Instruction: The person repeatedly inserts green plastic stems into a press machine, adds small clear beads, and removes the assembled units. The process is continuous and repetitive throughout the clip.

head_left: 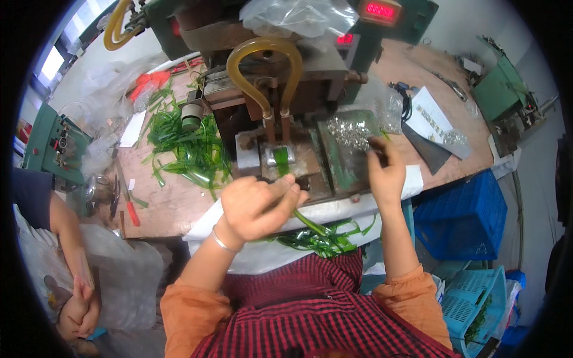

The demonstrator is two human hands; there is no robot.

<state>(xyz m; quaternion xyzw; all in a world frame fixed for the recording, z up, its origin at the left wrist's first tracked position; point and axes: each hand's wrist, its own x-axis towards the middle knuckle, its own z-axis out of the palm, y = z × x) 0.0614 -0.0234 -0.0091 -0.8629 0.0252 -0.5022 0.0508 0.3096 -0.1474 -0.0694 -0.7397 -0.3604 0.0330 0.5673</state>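
My left hand pinches a shiny green strip just in front of the machine's press head. The strip's far end lies over a small metal block beneath two copper-coloured rods. Behind my fingers, more of the strip trails toward a green bundle on white cloth near my lap. My right hand hovers at the right edge of a green metal tray, thumb and forefinger apart. Close to those fingertips lies a pile of small silvery metal pieces. Nothing shows between them.
A yellowish hose loops above the press. Green strips heap left of it, near a red-handled tool. At right stand a blue crate and a light-blue basket. Another person's arms are at left.
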